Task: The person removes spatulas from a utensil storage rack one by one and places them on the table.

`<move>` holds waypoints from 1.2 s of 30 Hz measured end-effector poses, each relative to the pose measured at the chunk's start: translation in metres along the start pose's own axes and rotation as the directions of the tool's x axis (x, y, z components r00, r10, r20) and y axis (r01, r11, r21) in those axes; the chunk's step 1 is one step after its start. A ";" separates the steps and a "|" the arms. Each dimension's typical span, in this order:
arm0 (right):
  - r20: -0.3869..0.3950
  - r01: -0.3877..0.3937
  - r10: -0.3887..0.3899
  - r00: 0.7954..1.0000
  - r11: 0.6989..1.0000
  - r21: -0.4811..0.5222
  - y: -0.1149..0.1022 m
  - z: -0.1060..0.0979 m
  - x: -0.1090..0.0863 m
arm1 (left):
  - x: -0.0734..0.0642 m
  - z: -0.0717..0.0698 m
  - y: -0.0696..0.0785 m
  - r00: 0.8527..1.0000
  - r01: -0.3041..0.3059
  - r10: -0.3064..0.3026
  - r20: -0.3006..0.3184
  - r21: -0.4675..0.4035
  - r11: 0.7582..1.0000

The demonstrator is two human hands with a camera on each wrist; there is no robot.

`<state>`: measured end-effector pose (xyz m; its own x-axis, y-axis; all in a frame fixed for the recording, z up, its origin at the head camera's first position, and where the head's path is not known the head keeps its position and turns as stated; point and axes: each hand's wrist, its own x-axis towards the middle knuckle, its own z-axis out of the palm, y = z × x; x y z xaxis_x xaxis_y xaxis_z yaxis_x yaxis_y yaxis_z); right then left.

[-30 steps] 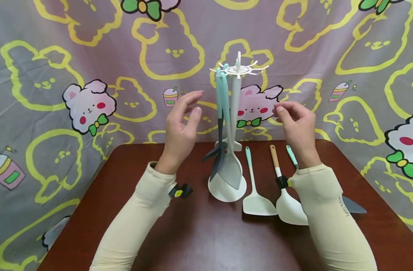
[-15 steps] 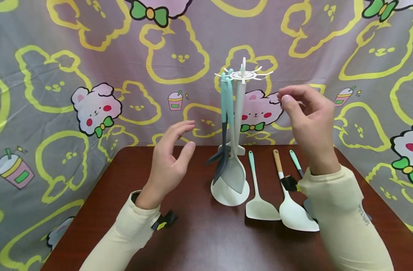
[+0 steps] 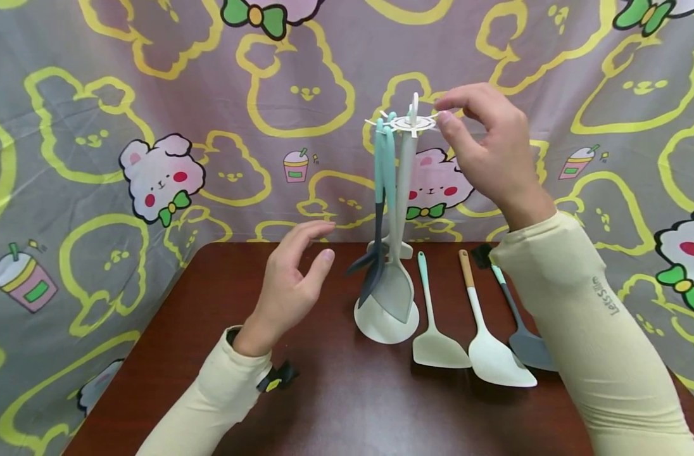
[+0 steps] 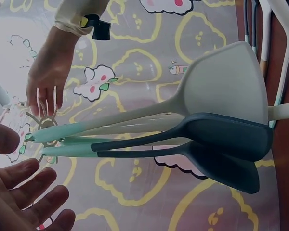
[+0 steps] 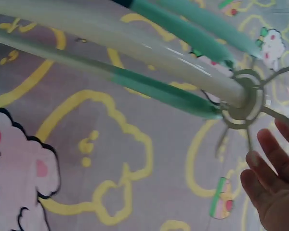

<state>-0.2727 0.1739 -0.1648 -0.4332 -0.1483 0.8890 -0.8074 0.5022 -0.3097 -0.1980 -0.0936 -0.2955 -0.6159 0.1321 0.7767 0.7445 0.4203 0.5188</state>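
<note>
Though slender, rack (image 3: 406, 171) upright, hooks (image 5: 278, 76) topmost.

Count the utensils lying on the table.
4: mint-handled pale spatula nearest the rack, wooden-handled white spatula, dark spatula, then another dark handle beyond it, seen only in the left wrist view; the right sleeve may hide more.
</note>
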 end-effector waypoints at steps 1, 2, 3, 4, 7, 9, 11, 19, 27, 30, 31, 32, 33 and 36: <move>0.007 0.015 -0.015 1.000 1.000 0.004 0.004 0.002 0.000 | -0.001 0.001 -0.001 1.000 0.006 -0.006 0.003 0.006 1.000; 0.010 0.026 -0.026 1.000 1.000 0.006 0.007 0.005 -0.001 | -0.002 0.001 -0.001 1.000 0.014 -0.014 0.008 0.010 1.000; 0.012 0.035 -0.035 0.999 0.999 0.012 0.011 0.007 -0.002 | -0.002 0.002 -0.001 1.000 0.018 -0.019 0.014 0.013 1.000; 0.010 0.046 -0.046 0.999 0.999 0.013 0.014 0.009 -0.003 | -0.003 0.002 -0.001 0.999 0.023 -0.024 0.021 0.015 1.000; -0.003 0.083 -0.083 0.997 0.996 0.012 0.021 0.014 -0.005 | -0.003 0.004 -0.002 0.999 0.033 -0.034 0.038 0.013 0.999; -0.017 0.104 -0.104 0.994 0.995 0.008 0.023 0.016 -0.005 | -0.004 0.005 -0.003 0.998 0.040 -0.040 0.049 0.008 0.999; -0.038 0.109 -0.109 0.993 0.994 0.003 0.023 0.017 -0.006 | -0.004 0.006 -0.004 0.997 0.048 -0.049 0.058 0.006 0.999; -0.087 -0.027 0.032 0.996 0.998 0.052 0.015 0.025 -0.004 | -0.005 0.009 -0.004 0.994 0.064 -0.064 0.083 0.007 0.998; -0.012 -0.052 0.053 0.999 0.997 0.055 0.008 0.023 -0.001 | -0.006 0.009 -0.006 0.994 0.069 -0.070 0.083 0.011 0.998; 0.008 -0.035 0.035 0.999 0.998 0.061 0.008 0.022 -0.002 | -0.007 0.009 -0.007 0.993 0.076 -0.076 0.087 0.011 0.997; 0.011 -0.022 0.021 1.000 0.998 0.062 0.009 0.021 -0.002 | -0.007 0.009 -0.007 0.993 0.078 -0.079 0.090 0.013 0.997; 0.014 -0.009 0.008 1.000 0.998 0.063 0.009 0.021 -0.002 | -0.007 0.009 -0.007 0.993 0.078 -0.079 0.091 0.014 0.997; 0.014 0.002 -0.003 1.000 0.998 0.062 0.010 0.021 -0.002 | -0.007 0.009 -0.007 0.992 0.080 -0.081 0.092 0.015 0.997; 0.008 0.032 -0.032 0.999 0.997 0.068 0.013 0.022 -0.003 | -0.006 0.009 -0.007 0.992 0.084 -0.085 0.091 0.016 0.996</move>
<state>-0.2906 0.1623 -0.1785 -0.4103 -0.1713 0.8957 -0.8461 0.4380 -0.3038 -0.2017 -0.0892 -0.3075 -0.6979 0.1768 0.6941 0.6859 0.4438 0.5766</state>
